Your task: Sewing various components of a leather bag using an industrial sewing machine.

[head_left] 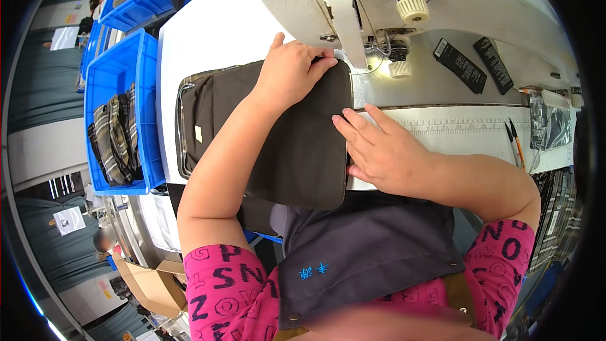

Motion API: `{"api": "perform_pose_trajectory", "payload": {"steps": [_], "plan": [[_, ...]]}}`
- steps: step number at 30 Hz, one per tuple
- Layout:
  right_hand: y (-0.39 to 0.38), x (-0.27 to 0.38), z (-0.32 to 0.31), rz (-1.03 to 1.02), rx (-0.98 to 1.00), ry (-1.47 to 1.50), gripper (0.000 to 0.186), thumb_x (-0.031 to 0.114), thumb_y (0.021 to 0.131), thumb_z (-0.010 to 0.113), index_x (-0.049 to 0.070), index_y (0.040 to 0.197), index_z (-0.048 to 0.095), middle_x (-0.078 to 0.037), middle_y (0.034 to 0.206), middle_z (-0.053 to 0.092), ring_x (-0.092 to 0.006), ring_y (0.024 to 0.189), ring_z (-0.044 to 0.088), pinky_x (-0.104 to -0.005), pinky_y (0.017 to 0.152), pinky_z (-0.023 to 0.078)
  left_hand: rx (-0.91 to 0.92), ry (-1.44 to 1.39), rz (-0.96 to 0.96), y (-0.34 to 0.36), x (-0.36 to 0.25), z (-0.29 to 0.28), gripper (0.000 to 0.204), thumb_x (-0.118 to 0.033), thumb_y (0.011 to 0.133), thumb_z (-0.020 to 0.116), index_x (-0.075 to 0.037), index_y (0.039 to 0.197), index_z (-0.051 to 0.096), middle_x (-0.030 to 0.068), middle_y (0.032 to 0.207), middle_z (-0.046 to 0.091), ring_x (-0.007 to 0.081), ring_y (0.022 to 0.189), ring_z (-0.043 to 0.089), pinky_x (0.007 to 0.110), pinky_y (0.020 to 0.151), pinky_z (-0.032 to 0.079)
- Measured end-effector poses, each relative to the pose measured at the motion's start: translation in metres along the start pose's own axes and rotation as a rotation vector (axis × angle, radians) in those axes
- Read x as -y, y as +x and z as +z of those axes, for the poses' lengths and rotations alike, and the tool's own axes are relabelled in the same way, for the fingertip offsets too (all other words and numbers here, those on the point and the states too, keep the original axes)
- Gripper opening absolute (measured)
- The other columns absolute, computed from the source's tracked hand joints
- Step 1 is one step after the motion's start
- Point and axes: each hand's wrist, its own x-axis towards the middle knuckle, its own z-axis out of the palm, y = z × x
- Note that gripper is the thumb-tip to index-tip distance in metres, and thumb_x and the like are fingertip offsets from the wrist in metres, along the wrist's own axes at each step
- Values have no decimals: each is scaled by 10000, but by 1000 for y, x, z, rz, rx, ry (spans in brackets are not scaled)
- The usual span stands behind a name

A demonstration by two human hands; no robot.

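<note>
A dark brown fabric bag piece (297, 145) with rounded corners and edging lies before me, its far right corner beside the white sewing machine (344, 0). My left hand (290, 72) reaches over it, thumb and forefinger pinching the edge at that corner, close to the machine's needle area. The needle itself I cannot make out. On the right edge of the piece rests my right hand (382, 145), fingers stretched apart, fingertips touching the fabric and thumb at its rim. A metal zipper or trim line (182, 126) and a small pale tag (198, 134) show at its left side.
Left of the table stands a blue bin (154, 120) holding plaid fabric pieces (117, 132); more blue bins are behind. Two black printed cards (459, 66) lie on the machine bed. A ruler strip (467, 127), pens (516, 145) and a plastic bag (550, 120) are at right.
</note>
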Motion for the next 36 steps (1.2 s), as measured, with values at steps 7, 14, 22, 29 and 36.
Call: {"api": "perform_pose_trajectory", "payload": {"steps": [7,14,22,29,36], "plan": [[0,0,-1,1,-14,-4,484,412,954,657,-34,1106,771,-253,1396,642,-403,1324,560,-537,1095,464,-50,-23,13,0,1,3,229,-298,953,745,-84,926,820,60,722,730,286,672,600,372,852,427],[0,0,0,-6,-9,-1,489,404,938,666,-44,1106,765,-266,1381,647,-406,1309,572,-534,1096,469,-62,-27,15,0,0,4,221,-294,933,762,-80,918,814,55,754,742,273,694,614,367,841,425],[1,-2,2,-8,-10,50,509,407,923,685,-67,1095,757,-283,1384,637,-414,1313,562,-518,1100,471,-64,-35,0,-3,1,5,184,-281,925,770,-97,920,778,44,777,714,259,778,651,385,886,430],[1,0,2,25,9,168,604,472,880,709,-92,1094,742,-298,1359,638,-423,1324,550,-512,1111,466,-72,86,187,-11,-10,9,98,-96,898,729,-111,993,711,-11,1067,712,250,1054,628,450,953,440],[0,-7,-3,36,-25,94,567,424,838,746,-85,1087,739,-272,1289,678,-397,1278,596,-505,1114,465,-151,32,287,-33,-26,3,254,-79,878,737,-100,1131,737,14,1198,713,244,1121,642,424,942,462]]}}
